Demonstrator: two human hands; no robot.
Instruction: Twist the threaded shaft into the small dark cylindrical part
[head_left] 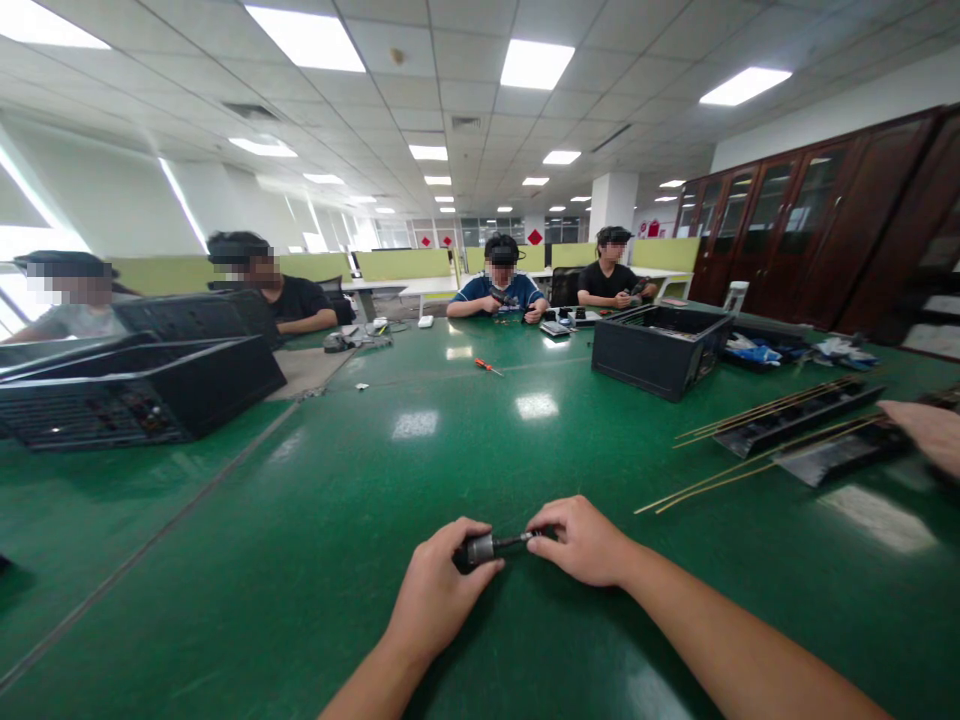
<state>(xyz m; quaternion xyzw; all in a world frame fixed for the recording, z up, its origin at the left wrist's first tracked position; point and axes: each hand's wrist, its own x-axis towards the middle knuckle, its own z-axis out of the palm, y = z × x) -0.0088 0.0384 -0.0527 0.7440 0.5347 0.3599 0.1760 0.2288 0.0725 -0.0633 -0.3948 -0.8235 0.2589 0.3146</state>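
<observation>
Just above the green table top, my left hand point(441, 580) is closed around a short cylinder-shaped part point(480, 548), dark with a grey metal band. A thin dark shaft point(510, 541) runs from the cylinder toward the right. Thumb and fingers of my right hand point(583, 542) pinch the shaft's far end, where a small dark piece shows partly between the fingertips. Most of the cylinder's left end is hidden in my left palm. The exact kind of the part cannot be made out.
Ahead on the green table point(360, 470) lies a screwdriver point(487, 367) with an orange handle. Black computer cases stand left point(225, 385) and right point(637, 355). Long thin rods point(720, 478) lie at right, near another person's hand point(926, 432). Several people sit across the table.
</observation>
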